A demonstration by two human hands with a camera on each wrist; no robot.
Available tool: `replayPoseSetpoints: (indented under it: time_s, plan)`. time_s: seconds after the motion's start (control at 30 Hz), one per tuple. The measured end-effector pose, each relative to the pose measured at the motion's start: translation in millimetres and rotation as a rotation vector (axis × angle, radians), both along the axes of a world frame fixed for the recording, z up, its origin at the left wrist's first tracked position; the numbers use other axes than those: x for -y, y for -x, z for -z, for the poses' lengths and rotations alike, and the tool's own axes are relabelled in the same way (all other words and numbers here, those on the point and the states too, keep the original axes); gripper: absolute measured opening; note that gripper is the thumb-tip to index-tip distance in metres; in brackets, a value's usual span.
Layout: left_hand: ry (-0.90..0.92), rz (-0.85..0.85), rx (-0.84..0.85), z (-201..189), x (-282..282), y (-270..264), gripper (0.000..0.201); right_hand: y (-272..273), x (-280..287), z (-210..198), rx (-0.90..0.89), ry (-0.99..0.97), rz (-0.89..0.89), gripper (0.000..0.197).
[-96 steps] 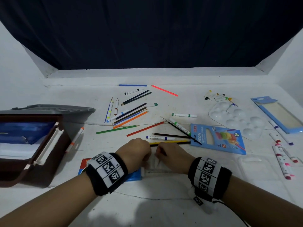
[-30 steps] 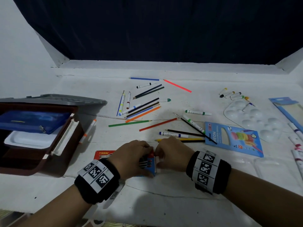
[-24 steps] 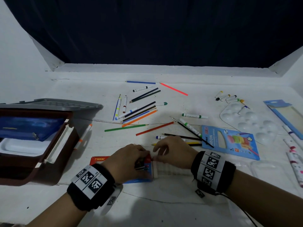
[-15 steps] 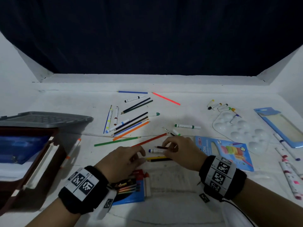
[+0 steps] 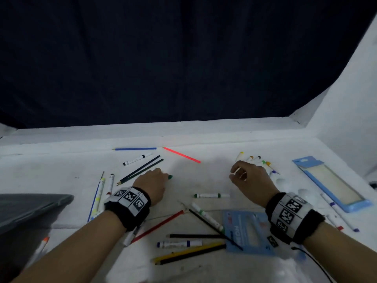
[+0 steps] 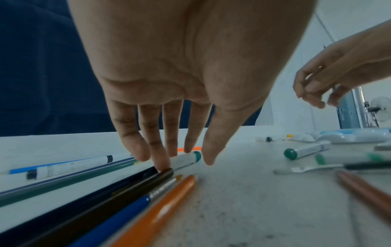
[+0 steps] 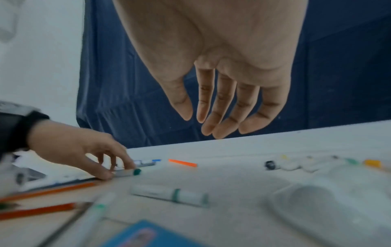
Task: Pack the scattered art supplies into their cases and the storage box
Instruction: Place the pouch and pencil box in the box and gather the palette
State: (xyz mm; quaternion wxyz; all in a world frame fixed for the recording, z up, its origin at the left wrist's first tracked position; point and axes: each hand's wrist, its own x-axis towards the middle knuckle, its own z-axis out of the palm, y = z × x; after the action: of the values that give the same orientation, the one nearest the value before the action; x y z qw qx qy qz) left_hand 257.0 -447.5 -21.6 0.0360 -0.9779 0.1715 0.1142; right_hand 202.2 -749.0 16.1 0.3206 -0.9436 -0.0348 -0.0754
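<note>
Pencils, markers and paint tubes lie scattered on the white table (image 5: pixel 193 180). My left hand (image 5: pixel 161 176) reaches forward with its fingers straight. Its fingertips (image 6: pixel 162 164) touch a white marker with a green cap (image 6: pixel 186 159), which lies at the end of a row of coloured pencils (image 6: pixel 118 197). The thumb hangs just beside the cap. My right hand (image 5: pixel 234 174) hovers above the table with relaxed fingers (image 7: pixel 211 123) and holds nothing. It is just left of the small paint tubes (image 5: pixel 253 159).
The grey lid of the storage box (image 5: pixel 30 209) is at the left edge. A blue crayon box (image 5: pixel 244 229), a white palette (image 5: pixel 285 182) and a long blue case (image 5: pixel 330 182) lie to the right. More markers (image 5: pixel 212 195) and pencils (image 5: pixel 189 252) lie near me.
Both hands let go of the pencil case near me and moved forward, the left to the green-capped marker, the right toward the paint tubes. The case has left the view.
</note>
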Motion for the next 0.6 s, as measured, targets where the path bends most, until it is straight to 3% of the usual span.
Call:
replayPoseSetpoints:
  time_s: [0.07,0.2,0.33,0.6]
  plan:
    - [0.016,0.017,0.048,4,0,-7,0.041,-28,21,5,-0.034,0.120,-0.001,0.004]
    - [0.281,0.077,0.230,2,-2,-12,0.025,-77,50,13,-0.166,0.329,0.018,0.020]
    - [0.274,-0.012,0.121,-4,2,-15,0.039,-110,52,13,-0.258,0.566,0.029,0.036]
    - [0.867,-0.105,0.167,-41,12,22,0.048,-135,40,24,-0.391,0.703,-0.045,0.031]
